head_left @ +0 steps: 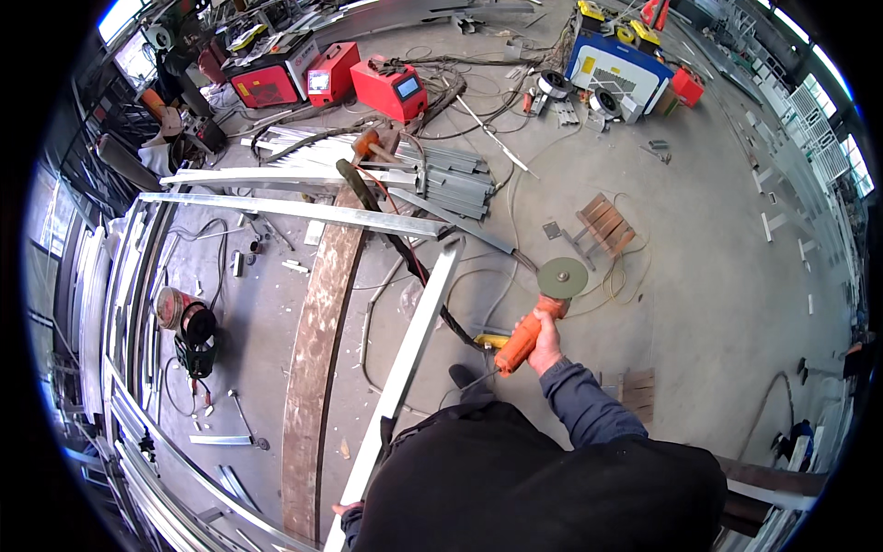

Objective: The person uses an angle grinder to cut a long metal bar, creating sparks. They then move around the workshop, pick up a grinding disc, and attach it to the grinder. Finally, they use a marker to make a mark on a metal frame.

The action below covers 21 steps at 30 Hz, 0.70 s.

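An orange angle grinder (521,342) is in my right hand (546,344), its body wrapped by my fingers. Its flat green disc (562,277) points away from me, clear of the metal, and a cord trails from the near end. At the lower edge, my left hand (348,508) is at a long silvery square tube (397,386), fingers bent at its side; most of the hand is hidden by my sleeve and body. The tube's far end meets another silvery tube (303,212) running left, part of a frame above the floor.
A rusty steel beam (317,368) runs beneath the frame. Dark cables and a hammer (370,145) lie near a stack of metal tubes (451,184). Red machines (391,90) and a blue-white machine (618,74) stand farther back. A small wooden stool (604,225) is at right.
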Available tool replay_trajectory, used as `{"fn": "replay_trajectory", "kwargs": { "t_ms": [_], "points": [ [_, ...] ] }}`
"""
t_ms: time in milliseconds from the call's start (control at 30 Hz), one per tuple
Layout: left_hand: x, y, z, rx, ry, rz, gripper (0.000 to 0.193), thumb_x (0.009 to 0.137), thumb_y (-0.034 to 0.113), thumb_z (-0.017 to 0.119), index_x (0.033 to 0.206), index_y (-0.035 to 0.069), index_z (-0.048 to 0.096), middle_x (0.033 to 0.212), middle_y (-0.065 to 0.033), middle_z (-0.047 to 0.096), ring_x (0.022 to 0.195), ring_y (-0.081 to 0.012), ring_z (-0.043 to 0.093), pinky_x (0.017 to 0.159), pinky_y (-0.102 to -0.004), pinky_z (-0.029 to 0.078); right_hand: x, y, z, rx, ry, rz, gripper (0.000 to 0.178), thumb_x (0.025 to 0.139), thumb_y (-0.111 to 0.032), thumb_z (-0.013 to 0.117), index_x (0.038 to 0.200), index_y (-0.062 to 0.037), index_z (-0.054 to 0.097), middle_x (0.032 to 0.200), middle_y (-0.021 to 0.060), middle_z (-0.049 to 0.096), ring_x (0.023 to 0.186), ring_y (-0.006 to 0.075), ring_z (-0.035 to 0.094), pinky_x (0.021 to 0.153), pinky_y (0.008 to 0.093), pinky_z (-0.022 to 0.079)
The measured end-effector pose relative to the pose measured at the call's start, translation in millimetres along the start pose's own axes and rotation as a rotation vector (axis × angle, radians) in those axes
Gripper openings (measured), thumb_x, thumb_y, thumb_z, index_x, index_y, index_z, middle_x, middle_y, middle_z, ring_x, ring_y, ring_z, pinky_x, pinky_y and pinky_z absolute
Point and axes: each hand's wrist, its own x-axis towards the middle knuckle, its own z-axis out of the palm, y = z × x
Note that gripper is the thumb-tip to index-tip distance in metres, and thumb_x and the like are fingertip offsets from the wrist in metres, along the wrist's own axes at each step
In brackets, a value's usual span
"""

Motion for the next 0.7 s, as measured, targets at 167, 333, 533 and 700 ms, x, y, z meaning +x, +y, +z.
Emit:
{"fn": "replay_trajectory", "kwargs": {
  "t_ms": [167, 333, 533, 700],
  "points": [
    [-21.6, -3.4, 2.4, -0.05, 0.077, 0.008, 0.041, 0.09, 0.041, 0.065, 0.109, 0.006, 0.058, 0.094, -0.0054, 0.061, 0.076, -0.024, 0.06, 0.064, -0.0402, 0.051, 31.1, -0.3, -6.6, -0.015, 0.026, 0.014, 0.034, 0.086, -0.027, 0.075, 0.107, -0.0078, 0.055, 0.089, 0.0087, 0.063, 0.082, 0.0282, 0.066, 0.077, 0.0448, 0.058],
    [-30.8, 98.9, 22.8, -0.335, 0.343, 0.229, 0.044, 0.092, 0.031, 0.067, 0.121, -0.001, 0.059, 0.102, -0.0091, 0.064, 0.08, -0.025, 0.062, 0.066, -0.0398, 0.052, 61.7, -17.9, 9.7, -0.236, 0.014, 0.03, 0.038, 0.086, -0.03, 0.075, 0.109, -0.0077, 0.053, 0.092, 0.0101, 0.061, 0.083, 0.0285, 0.065, 0.076, 0.0469, 0.058],
    [-168.5, 261.1, 29.5, -0.407, -0.314, 0.672, 0.044, 0.095, 0.029, 0.073, 0.128, 0.003, 0.062, 0.115, -0.0107, 0.068, 0.104, -0.023, 0.067, 0.089, -0.036, 0.056, 104.2, -11.1, 36.4, -0.31, -0.008, 0.072, 0.032, 0.086, -0.026, 0.076, 0.104, -0.0054, 0.058, 0.088, 0.0092, 0.064, 0.076, 0.0263, 0.067, 0.069, 0.0449, 0.059],
    [-242.5, 289.8, 63.0, -0.101, -0.243, 1.099, 0.042, 0.095, 0.023, 0.074, 0.126, -0.003, 0.062, 0.112, -0.0094, 0.066, 0.099, -0.0201, 0.064, 0.089, -0.035, 0.054, 125.0, 29.9, 51.6, -0.242, -0.021, 0.13, 0.03, 0.085, -0.025, 0.077, 0.101, -0.0059, 0.06, 0.086, 0.0076, 0.064, 0.073, 0.0257, 0.067, 0.066, 0.0443, 0.06]
  ]
}}
